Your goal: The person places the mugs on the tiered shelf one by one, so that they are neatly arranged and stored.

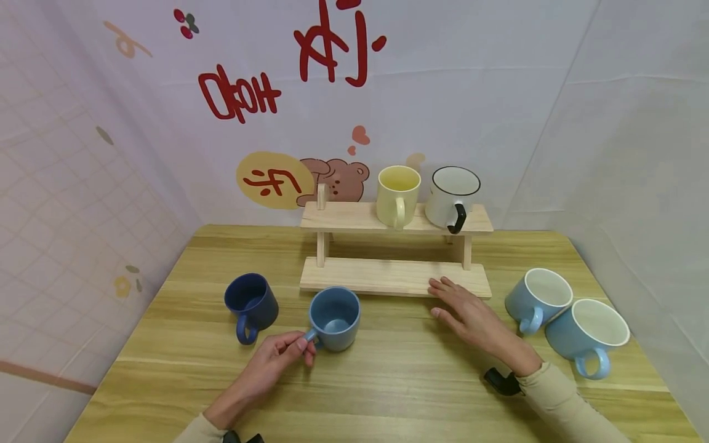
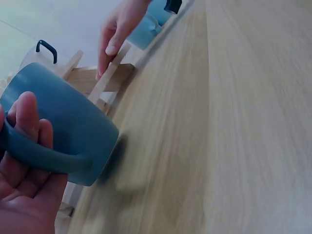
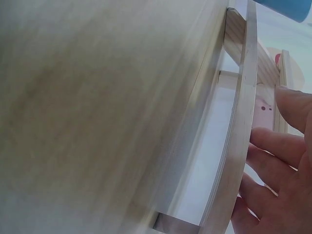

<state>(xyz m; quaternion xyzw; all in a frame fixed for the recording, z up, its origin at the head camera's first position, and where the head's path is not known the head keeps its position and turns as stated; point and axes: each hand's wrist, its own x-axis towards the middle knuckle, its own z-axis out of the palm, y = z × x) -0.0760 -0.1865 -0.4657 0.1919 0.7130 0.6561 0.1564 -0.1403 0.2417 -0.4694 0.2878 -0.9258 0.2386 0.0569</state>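
Observation:
My left hand (image 1: 277, 357) grips the handle of a medium-blue mug (image 1: 335, 319), its mouth facing up. In the left wrist view the fingers pass through the handle, and a shadow falls on the tabletop beside the base of the mug. Whether the base touches the wood I cannot tell. Straight and slightly spread, the fingers of my right hand (image 1: 468, 314) rest at the front edge of the lower board of a two-tier wooden shelf (image 1: 382, 275). A dark blue mug (image 1: 260, 307) stands to the left of the held one.
On the upper board stand a yellow mug (image 1: 396, 203) and a white mug (image 1: 450, 200) with a black handle. Two light blue mugs (image 1: 523, 301) (image 1: 576, 338) stand close together at the table's right side. A printed cloth (image 1: 471, 92) hangs behind the table (image 1: 388, 394).

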